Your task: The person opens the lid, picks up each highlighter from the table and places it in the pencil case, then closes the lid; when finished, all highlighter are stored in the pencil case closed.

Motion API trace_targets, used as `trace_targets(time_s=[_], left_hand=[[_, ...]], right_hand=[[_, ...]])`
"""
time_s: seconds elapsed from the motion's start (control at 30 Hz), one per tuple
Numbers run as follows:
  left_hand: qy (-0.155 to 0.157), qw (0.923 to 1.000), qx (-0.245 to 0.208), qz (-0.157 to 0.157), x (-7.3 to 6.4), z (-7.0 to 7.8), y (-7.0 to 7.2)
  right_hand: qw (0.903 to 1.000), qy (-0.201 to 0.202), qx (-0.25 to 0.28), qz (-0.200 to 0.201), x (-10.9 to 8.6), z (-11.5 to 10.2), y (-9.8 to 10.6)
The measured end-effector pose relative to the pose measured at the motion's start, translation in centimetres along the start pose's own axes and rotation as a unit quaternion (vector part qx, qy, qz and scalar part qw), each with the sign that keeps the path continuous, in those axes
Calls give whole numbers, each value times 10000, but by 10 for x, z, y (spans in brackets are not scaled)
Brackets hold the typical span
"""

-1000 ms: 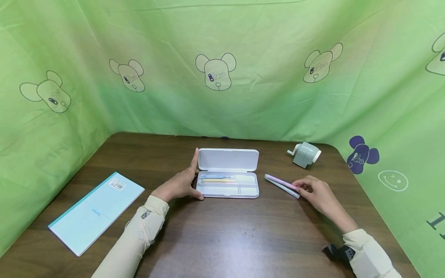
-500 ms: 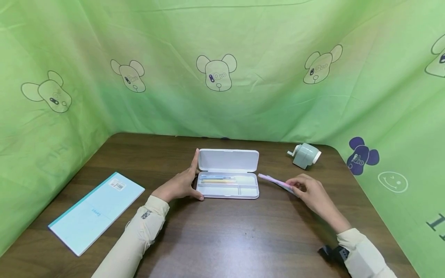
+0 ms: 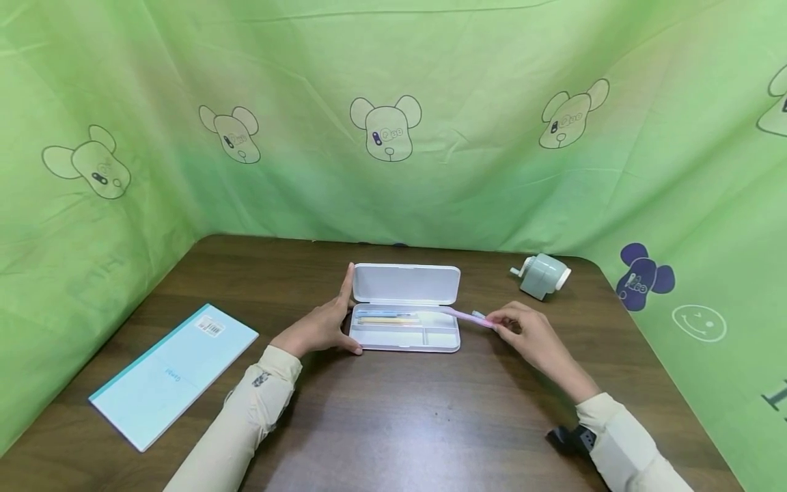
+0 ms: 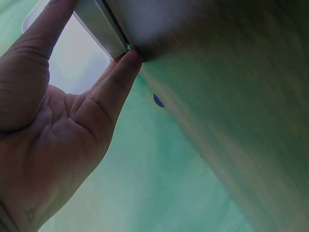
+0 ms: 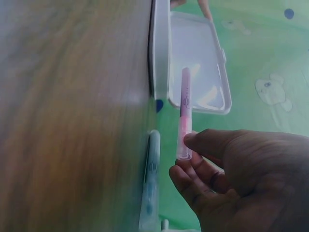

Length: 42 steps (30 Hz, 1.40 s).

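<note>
An open white pencil case [image 3: 441, 339] lies on the table, its lid [image 3: 406, 283] tipped back. Blue and yellow pens [image 3: 386, 318] rest in its rear compartment. My left hand [image 3: 322, 326] grips the left end of the case, thumb at the front corner and forefinger along the lid. Between thumb and fingers, my right hand [image 3: 522, 331] pinches a pink marker pen [image 5: 185, 104] by its clear end. The pen's far end reaches over the right side of the case. A pale blue pen [image 5: 150, 181] lies on the table beside the right hand, mostly hidden in the head view.
A blue notebook [image 3: 174, 376] with a barcode label lies at the left. At the back right stands a grey-green crank pencil sharpener [image 3: 542, 276]. Green printed cloth [image 3: 295, 191] hangs behind and along both sides of the brown table [image 3: 393, 424].
My right hand has lifted the pink marker pen off the table and carried it left to the case, leaving the pale blue pen behind. My left hand keeps its hold on the case.
</note>
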<state>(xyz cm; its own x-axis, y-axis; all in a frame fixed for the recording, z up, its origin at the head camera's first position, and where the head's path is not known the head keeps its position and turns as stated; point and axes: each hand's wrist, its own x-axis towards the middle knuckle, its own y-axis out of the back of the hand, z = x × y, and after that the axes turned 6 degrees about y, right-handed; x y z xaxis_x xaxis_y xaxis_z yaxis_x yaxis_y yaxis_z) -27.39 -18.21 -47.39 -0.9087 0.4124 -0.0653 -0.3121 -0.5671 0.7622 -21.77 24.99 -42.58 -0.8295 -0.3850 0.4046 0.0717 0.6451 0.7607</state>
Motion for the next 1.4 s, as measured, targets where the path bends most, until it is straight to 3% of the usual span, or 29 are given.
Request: trace_targets(time_s=[0.2,0.53,0.83,0.97,1.17,1.37,1.4], left_hand=[[113,9999,27,-4,-6,11,5],[143,9999,36,-32,-1,7,2],[71,9998,23,-160,-14,33,15],[48,10000,43,-29,-16,32,13],[340,9992,-5,-229,-29,62,25],[-22,9998,183,-64,-17,34,13],[8,9999,112,-126,-17,35,14]], right_hand=[[9997,-76,120,-211,13,-8,-10],[9990,-46,211,-393,26,-18,-21],[9991,89,254,-341,30,-25,-25],[9988,150,325,-347,33,-28,-29],[9981,199,395,-427,40,-32,-37],[9978,265,411,-445,47,-36,-44],[9978,277,405,-444,48,-37,-45]])
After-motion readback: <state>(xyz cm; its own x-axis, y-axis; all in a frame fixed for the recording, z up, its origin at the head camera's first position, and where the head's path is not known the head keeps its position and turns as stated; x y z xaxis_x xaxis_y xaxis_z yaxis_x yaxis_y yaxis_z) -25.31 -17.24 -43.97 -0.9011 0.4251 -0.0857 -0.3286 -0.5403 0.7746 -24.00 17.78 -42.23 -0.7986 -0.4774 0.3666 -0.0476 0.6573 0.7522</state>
